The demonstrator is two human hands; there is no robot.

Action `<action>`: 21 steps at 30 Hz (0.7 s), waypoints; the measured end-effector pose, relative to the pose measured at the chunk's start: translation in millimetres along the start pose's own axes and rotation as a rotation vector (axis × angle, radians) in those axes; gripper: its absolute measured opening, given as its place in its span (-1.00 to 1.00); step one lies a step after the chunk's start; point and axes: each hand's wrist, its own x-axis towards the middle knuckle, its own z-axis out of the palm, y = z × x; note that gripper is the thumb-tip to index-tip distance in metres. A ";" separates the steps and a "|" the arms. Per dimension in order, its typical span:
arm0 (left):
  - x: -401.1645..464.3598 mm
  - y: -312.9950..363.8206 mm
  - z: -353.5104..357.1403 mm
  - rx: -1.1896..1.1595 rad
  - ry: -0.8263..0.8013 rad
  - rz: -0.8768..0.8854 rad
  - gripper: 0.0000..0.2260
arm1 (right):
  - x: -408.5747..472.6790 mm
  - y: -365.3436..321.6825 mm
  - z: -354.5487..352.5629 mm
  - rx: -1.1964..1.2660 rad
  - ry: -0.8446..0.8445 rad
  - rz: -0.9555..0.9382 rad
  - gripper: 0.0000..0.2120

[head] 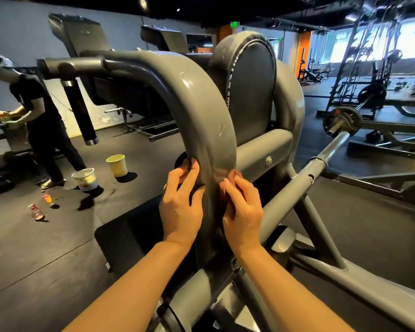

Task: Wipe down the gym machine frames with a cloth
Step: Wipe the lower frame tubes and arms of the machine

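At centre frame: grey curved frame [209, 121]. Left hand [181, 204] and right hand [243, 209] curl round it from 9 and 3 o'clock. Cloth not visible. Step, judged: wiping this tube. Next: slide downward.

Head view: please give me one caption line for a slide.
Both hands, left and right, clasp the curved grey frame of a gym machine; no cloth is clearly visible.

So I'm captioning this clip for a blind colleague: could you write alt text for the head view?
Two bare hands, left hand and right hand, clasp either side of a curved grey machine frame in a gym; no cloth is clearly visible. Behind it is a round black pad; at left, two buckets and another person on the dark floor.
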 end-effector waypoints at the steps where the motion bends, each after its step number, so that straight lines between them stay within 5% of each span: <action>1: -0.5 -0.2 0.3 -0.006 0.000 0.001 -0.40 | -8.2 5.2 -5.7 0.013 -0.059 0.072 -0.78; 3: -1.1 -1.0 0.0 -0.019 -0.005 0.000 -0.42 | -0.7 0.5 -13.8 0.080 -0.054 0.233 -0.73; 6: -0.7 -3.3 0.2 -0.007 -0.014 0.002 -0.48 | 47.2 -35.0 -18.1 0.190 0.176 0.296 -0.68; 12: -1.7 -7.1 -1.7 -0.026 -0.044 0.010 -0.53 | 23.7 -37.1 2.1 0.217 -0.024 0.058 -0.61; 18: -11.1 -9.4 -7.1 -0.023 -0.139 0.005 -0.46 | -35.4 -3.7 -20.9 0.112 -0.101 0.507 -0.58; 21: -38.4 -7.7 -9.6 -0.039 -0.162 -0.043 -0.45 | -4.4 -33.2 -19.9 0.192 0.026 0.378 -0.56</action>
